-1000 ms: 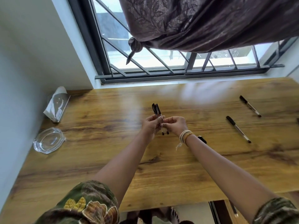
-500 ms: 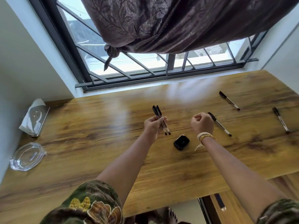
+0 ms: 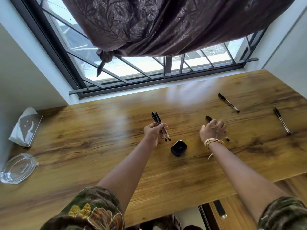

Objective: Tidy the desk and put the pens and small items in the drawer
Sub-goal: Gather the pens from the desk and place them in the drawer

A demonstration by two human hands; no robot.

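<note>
- left hand point(image 3: 153, 132) mid-desk, fingers curled round two pens point(image 3: 160, 126)
- right hand point(image 3: 212, 131) curls over a third pen point(image 3: 209, 118)
- two loose pens point(image 3: 229, 103) by the desk's point(image 3: 99, 146) right edge

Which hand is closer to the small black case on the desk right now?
Left. The left hand, holding pens, is just up and left of the black case. The right hand is farther off to its right, over another pen.
</note>
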